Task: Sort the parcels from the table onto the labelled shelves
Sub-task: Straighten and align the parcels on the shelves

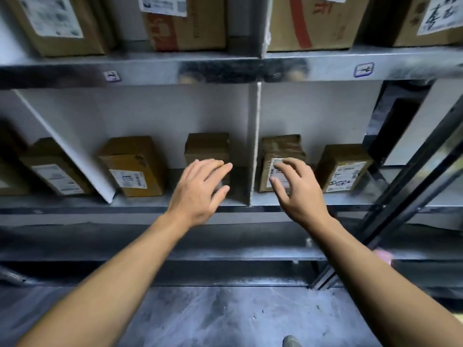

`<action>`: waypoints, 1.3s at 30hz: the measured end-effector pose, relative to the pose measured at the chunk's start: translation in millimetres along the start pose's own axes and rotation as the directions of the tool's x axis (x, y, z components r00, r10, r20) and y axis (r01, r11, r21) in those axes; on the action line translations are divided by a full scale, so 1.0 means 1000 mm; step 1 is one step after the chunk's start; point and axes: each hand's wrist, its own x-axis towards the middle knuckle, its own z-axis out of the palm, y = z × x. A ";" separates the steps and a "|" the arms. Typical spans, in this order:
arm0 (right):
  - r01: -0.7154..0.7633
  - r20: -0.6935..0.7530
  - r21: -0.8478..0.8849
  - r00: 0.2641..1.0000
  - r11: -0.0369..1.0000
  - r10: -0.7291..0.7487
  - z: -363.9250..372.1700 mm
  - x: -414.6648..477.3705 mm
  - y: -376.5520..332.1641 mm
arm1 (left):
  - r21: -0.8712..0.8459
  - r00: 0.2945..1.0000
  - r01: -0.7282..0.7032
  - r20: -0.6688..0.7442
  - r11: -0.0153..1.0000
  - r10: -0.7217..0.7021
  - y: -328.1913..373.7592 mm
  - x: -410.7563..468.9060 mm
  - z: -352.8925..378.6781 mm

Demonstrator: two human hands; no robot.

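Note:
Both my hands reach toward the middle shelf [140, 205] of a grey metal rack. My left hand [200, 189] is stretched out with relaxed fingers in front of a small brown parcel [206, 146] just left of the white divider [253, 146]; it holds nothing. My right hand [295, 189] has spread, slightly bent fingers in front of a taped brown parcel [281, 146] with a white label, just right of the divider. I cannot tell whether either hand touches its parcel.
More labelled parcels stand on this shelf: one at far right [343, 167], one left of centre [132, 166], another at far left [55, 166]. Larger cartons [185, 26] fill the shelf above. Small tags [363, 69] mark the shelf edge. A dark metal frame [406, 186] leans at right.

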 end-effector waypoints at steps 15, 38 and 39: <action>-0.014 0.336 -0.209 0.938 0.978 0.085 0.094 0.084 -0.147 | 0.315 0.873 0.401 0.153 0.860 -0.463 -0.170 -0.005 -0.071; 0.014 0.366 -0.238 0.928 0.971 0.076 0.142 0.110 -0.122 | 0.215 0.836 0.450 0.241 0.867 -0.493 -0.202 -0.001 -0.042; 0.016 0.381 -0.250 0.921 0.968 0.083 0.141 0.112 -0.124 | 0.217 0.827 0.455 0.257 0.863 -0.501 -0.201 0.001 -0.044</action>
